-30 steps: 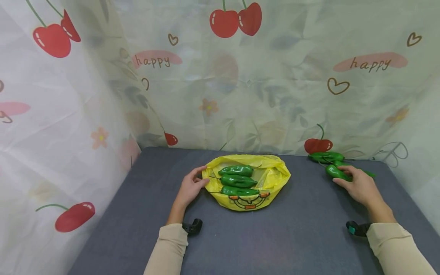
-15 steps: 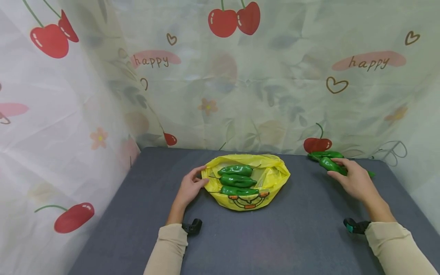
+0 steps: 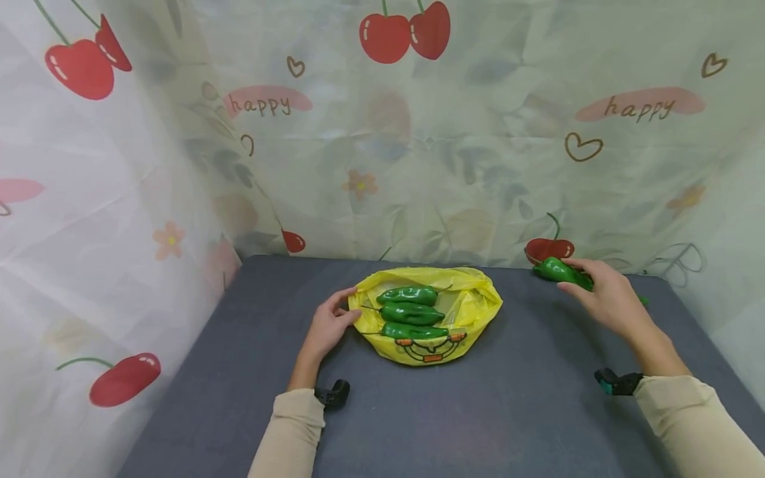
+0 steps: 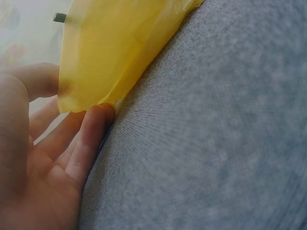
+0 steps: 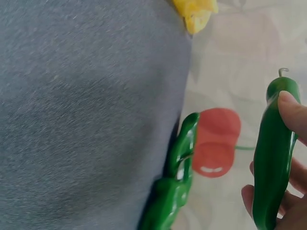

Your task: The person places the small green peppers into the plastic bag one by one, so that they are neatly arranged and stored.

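My right hand (image 3: pixel 609 299) grips a green chili pepper (image 5: pixel 273 148), held up off the table with its stem end up in the right wrist view. Below it, more green peppers (image 5: pixel 165 206) lie at the table's back edge; my hand mostly hides them in the head view. My left hand (image 3: pixel 325 325) holds the left edge of a yellow plastic bag (image 3: pixel 478 325), thumb and fingers at its rim. Inside the open bag three green peppers (image 3: pixel 412 313) lie side by side. A closer look at the left hand (image 4: pixel 57 143) shows fingertips against the yellow film.
A dark grey table (image 3: pixel 454 425) extends under everything. Behind it hangs a pale curtain (image 3: pixel 430 166) printed with cherries, with another curtain side (image 3: pixel 107 265) at the left. Black wrist devices (image 3: pixel 333 394) sit on both wrists.
My right hand has lifted a pepper from the group at the right and moved it up and slightly left. The left hand and bag stay in place.
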Available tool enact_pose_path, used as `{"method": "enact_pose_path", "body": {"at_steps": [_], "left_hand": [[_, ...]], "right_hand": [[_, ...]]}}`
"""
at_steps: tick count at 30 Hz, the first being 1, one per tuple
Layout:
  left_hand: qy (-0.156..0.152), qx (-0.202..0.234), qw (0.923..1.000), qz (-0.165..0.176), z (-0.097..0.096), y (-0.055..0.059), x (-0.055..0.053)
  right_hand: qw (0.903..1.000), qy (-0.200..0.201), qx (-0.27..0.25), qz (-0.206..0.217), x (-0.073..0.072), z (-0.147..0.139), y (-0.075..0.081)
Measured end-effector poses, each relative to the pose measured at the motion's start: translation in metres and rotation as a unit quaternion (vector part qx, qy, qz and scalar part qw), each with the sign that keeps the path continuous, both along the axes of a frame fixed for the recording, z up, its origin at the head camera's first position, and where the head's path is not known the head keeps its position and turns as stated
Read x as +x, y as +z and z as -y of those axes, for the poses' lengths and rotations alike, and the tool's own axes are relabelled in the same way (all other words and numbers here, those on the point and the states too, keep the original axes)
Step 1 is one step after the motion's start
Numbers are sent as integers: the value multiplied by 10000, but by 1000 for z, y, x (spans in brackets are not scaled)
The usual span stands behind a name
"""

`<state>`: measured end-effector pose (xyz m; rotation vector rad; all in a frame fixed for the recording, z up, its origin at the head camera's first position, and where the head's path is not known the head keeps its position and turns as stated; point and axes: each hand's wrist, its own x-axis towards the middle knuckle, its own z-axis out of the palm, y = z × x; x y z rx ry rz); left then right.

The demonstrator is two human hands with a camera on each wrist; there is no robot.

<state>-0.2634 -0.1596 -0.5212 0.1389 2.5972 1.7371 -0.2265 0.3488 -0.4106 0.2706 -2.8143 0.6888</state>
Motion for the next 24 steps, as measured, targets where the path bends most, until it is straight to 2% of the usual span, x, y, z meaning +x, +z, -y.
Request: {"method": "enact_pose_path", "body": {"at_steps": [6, 18, 24], "left_hand": [[-41, 23, 10000, 35, 1, 1, 0], [-5, 21, 10000, -1, 0, 1, 0], [-20, 25, 10000, -11, 1, 1, -1]], "right_hand": [[9997, 170, 103, -171, 2, 13, 10], [9950, 681, 455, -580, 3, 43, 39], [9939, 837, 449, -554, 3, 57, 50]]}}
